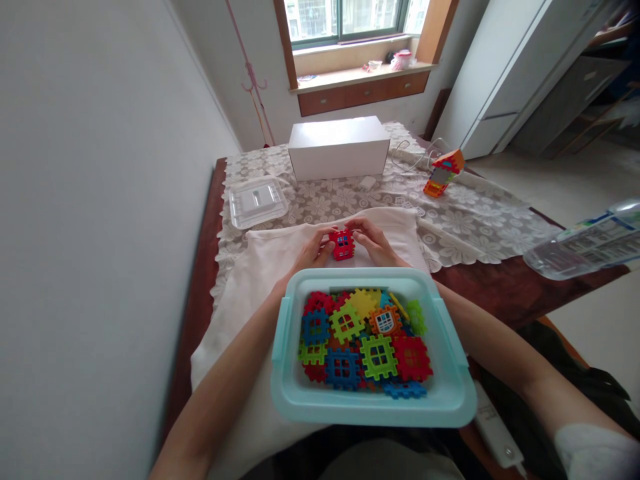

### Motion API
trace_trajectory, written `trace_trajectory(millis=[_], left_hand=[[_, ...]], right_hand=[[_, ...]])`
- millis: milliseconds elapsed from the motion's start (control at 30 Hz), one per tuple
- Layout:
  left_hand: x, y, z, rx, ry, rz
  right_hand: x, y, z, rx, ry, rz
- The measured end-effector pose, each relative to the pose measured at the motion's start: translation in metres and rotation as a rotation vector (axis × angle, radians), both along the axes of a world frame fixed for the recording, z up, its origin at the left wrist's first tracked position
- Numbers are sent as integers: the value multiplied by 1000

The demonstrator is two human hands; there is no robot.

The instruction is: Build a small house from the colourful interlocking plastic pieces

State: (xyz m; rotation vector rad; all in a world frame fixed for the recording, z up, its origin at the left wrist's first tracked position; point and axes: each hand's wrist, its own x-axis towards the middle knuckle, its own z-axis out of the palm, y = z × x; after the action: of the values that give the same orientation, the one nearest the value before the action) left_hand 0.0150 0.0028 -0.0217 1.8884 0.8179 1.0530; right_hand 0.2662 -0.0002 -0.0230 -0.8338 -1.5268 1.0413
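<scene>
Between my two hands, on the white cloth (280, 257), is a small red block structure (343, 245) built from notched plastic window pieces. My left hand (317, 247) has its fingers and thumb around the left side of it. Fingers of my right hand (373, 240) touch its right edge and top. Nearer to me, between my forearms, stands a light-blue plastic bin (373, 415) heaped with notched plastic pieces in red, blue, green, yellow and orange; a lime-green window piece (379, 357) lies on top.
Beyond the cloth are a clear plastic lid (257, 201) and a white box (340, 150). An orange and red block model (443, 173) stands at the back right. A large clear plastic bottle (590, 240) lies at the right table edge. A wall (100, 200) borders the left side.
</scene>
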Motion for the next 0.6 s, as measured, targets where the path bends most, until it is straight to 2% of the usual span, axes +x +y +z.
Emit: trace_trajectory(millis=[133,333,467,600], left_hand=[[-2,-1,-1,-2,2,-7],[0,-3,5,-69,-62,-120],[1,1,1,-112,-88,-87],[1,1,0,-75,-65,-69]], right_hand=[[3,-10,14,0,-34,113],[1,-32,39,-90,-75,230],[-2,-32,49,-80,-140,161],[-5,-26,42,-3,-217,30]])
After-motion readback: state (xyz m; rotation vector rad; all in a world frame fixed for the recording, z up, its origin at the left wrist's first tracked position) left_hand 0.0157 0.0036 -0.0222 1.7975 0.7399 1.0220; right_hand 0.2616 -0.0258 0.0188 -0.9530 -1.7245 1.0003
